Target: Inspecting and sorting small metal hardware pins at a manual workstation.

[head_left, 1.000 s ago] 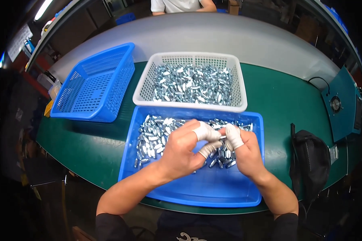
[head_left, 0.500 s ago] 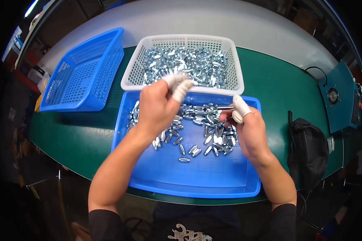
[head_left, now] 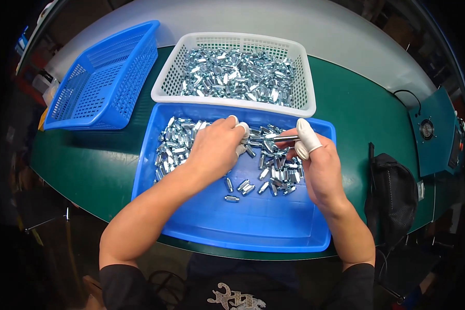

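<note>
My right hand (head_left: 320,165), with pale finger cots on thumb and finger, pinches a slim metal rod (head_left: 285,138) that points left. Its left end lies in front of loose metal fittings, so I cannot tell whether a fitting sits on it. My left hand (head_left: 217,147), also in finger cots, is low over the shallow blue tray (head_left: 243,227), fingertips drawn together among the pieces. What they grip, if anything, is hidden. Small shiny hex-bodied metal fittings (head_left: 173,147) lie heaped along the tray's far half, with several scattered nearer the middle (head_left: 247,187).
Behind the tray stands a white mesh basket (head_left: 232,103) full of similar fittings. A blue mesh basket (head_left: 120,103) leans at the far left. To the right are a black bag (head_left: 395,191) and a green box with a fan (head_left: 436,134), all on the green table (head_left: 341,98).
My left hand has come down from the white basket's near edge into the blue tray's fittings. My right hand keeps its hold on the rod, nearly still. The view has shifted slightly.
</note>
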Action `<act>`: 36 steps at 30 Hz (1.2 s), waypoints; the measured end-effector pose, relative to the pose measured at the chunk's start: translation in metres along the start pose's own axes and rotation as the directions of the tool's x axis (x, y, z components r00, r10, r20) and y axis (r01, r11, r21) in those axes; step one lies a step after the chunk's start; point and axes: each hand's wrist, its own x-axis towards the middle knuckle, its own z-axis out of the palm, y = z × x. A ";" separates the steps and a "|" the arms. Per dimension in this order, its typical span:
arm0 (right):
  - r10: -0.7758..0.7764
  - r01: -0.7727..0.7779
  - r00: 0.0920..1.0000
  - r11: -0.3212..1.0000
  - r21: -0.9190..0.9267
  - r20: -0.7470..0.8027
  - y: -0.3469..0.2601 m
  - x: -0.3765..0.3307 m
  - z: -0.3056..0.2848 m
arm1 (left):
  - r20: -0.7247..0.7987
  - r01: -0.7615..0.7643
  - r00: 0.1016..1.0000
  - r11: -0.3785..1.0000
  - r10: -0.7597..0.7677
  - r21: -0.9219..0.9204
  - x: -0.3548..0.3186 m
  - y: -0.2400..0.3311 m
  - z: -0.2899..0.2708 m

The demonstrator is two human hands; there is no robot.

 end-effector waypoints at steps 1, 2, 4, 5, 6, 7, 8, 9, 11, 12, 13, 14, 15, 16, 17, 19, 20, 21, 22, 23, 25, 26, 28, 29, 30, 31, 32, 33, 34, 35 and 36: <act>-0.001 0.001 1.000 1.000 -0.016 0.007 -0.001 0.000 0.001 | 0.006 0.024 1.000 0.998 -0.023 -0.055 0.000 0.000 -0.002; -0.002 0.002 1.000 1.000 -0.012 -0.002 -0.001 0.000 0.000 | 0.011 0.016 1.000 0.998 -0.015 -0.055 0.000 0.000 -0.003; -0.006 0.007 1.000 0.999 -0.048 0.028 -0.003 0.000 0.000 | -0.026 0.021 0.999 0.994 -0.024 -0.112 0.000 -0.001 -0.004; 0.017 -0.017 1.000 1.000 -0.019 -0.003 -0.001 0.000 0.000 | 0.018 0.059 0.998 0.987 -0.057 -0.147 0.003 -0.001 -0.006; 0.014 -0.015 1.000 1.000 -0.010 -0.012 0.000 0.001 -0.001 | 0.024 0.049 0.999 0.989 -0.047 -0.141 0.004 0.003 -0.010; -0.009 0.009 1.000 1.000 -0.010 0.008 0.001 0.001 -0.003 | 0.037 0.170 0.985 0.882 -0.172 -0.439 0.003 0.009 -0.016; -0.034 0.034 0.999 0.999 -0.009 0.020 0.002 0.001 -0.002 | 0.093 0.263 0.956 0.676 -0.278 -0.689 0.002 0.013 -0.021; -0.039 0.039 0.999 0.999 -0.025 0.005 0.001 0.000 0.000 | 0.031 0.165 0.972 0.583 -0.233 -0.796 0.001 0.015 -0.022; -0.049 0.049 0.999 0.999 -0.022 -0.005 0.003 0.001 -0.002 | 0.024 0.129 0.977 0.502 -0.211 -0.855 -0.001 0.020 -0.025; -0.055 0.055 0.998 0.998 -0.030 0.003 0.004 0.002 -0.002 | 0.009 0.095 0.978 0.408 -0.208 -0.908 -0.001 0.023 -0.026; -0.057 0.057 0.998 0.998 -0.024 -0.004 0.004 0.002 -0.002 | 0.056 0.130 0.966 0.287 -0.253 -0.949 -0.001 0.028 -0.028; -0.061 0.061 0.998 0.998 -0.023 -0.002 0.003 0.001 -0.002 | 0.057 0.131 0.966 0.289 -0.250 -0.948 -0.001 0.029 -0.030; -0.066 0.066 0.998 0.998 -0.022 0.000 0.002 0.000 -0.002 | 0.088 0.144 0.968 0.235 -0.234 -0.961 -0.001 0.029 -0.031; -0.067 0.067 0.998 0.998 -0.021 -0.001 0.002 0.000 -0.003 | 0.117 0.157 0.969 0.181 -0.216 -0.971 -0.001 0.029 -0.032; -0.071 0.071 0.997 0.997 -0.029 0.010 0.003 0.000 -0.003 | 0.117 0.158 0.969 0.182 -0.215 -0.971 -0.002 0.028 -0.032; -0.076 0.076 0.997 0.996 -0.038 0.021 0.004 -0.001 -0.002 | 0.105 0.145 0.975 0.202 -0.197 -0.969 -0.003 0.027 -0.032; -0.071 0.071 0.997 0.997 -0.040 0.013 0.003 -0.001 -0.001 | 0.102 0.143 0.975 0.203 -0.198 -0.969 -0.003 0.026 -0.032; -0.066 0.066 0.998 0.997 -0.042 0.006 0.002 -0.002 0.000 | 0.106 0.142 0.977 0.189 -0.186 -0.972 -0.004 0.025 -0.030; -0.067 0.067 0.998 0.997 -0.042 0.009 0.000 -0.003 0.000 | 0.110 0.141 0.978 0.175 -0.175 -0.974 -0.004 0.025 -0.030; -0.061 0.061 0.998 0.998 -0.020 -0.013 -0.001 -0.004 0.001 | 0.108 0.139 0.978 0.177 -0.177 -0.974 -0.004 0.025 -0.031; -0.055 0.055 0.998 0.998 0.002 -0.030 -0.001 -0.004 0.002 | 0.124 0.155 0.969 0.137 -0.215 -0.978 -0.004 0.025 -0.033; -0.084 0.084 0.995 0.996 0.000 -0.057 0.000 -0.003 0.003 | 0.120 0.152 0.968 0.137 -0.219 -0.979 -0.004 0.024 -0.034; -0.114 0.114 0.991 0.993 -0.004 -0.077 -0.001 -0.003 0.002 | 0.046 0.070 0.976 0.103 -0.215 -0.992 -0.004 0.025 -0.034; -0.067 0.067 0.997 0.998 0.002 -0.027 -0.001 -0.003 0.000 | 0.042 0.071 0.977 0.133 -0.208 -0.989 -0.003 0.026 -0.033; -0.019 0.019 1.000 1.000 0.004 0.024 -0.001 -0.004 -0.001 | 0.039 0.069 0.976 0.131 -0.214 -0.989 -0.003 0.028 -0.032; -0.018 0.018 0.999 1.000 -0.001 0.029 0.000 -0.004 0.000 | 0.065 0.103 0.979 0.190 -0.194 -0.976 -0.003 0.029 -0.031; -0.037 0.037 0.999 0.999 0.021 0.001 0.000 -0.005 0.001 | 0.093 0.134 0.981 0.244 -0.172 -0.960 -0.003 0.032 -0.030; -0.057 0.058 0.998 0.998 0.040 -0.027 -0.001 -0.006 0.002 | 0.061 0.107 0.983 0.274 -0.171 -0.956 -0.004 0.034 -0.027; -0.056 0.056 0.998 0.998 0.028 -0.027 0.000 -0.005 0.003 | 0.057 0.101 0.984 0.264 -0.172 -0.959 -0.005 0.033 -0.027; -0.080 0.082 0.996 0.996 0.026 -0.047 0.001 -0.004 0.003 | 0.042 0.102 0.979 0.300 -0.200 -0.949 -0.005 0.030 -0.027; -0.105 0.107 0.992 0.994 0.020 -0.067 0.000 -0.004 0.003 | 0.027 0.104 0.973 0.333 -0.228 -0.937 -0.005 0.028 -0.028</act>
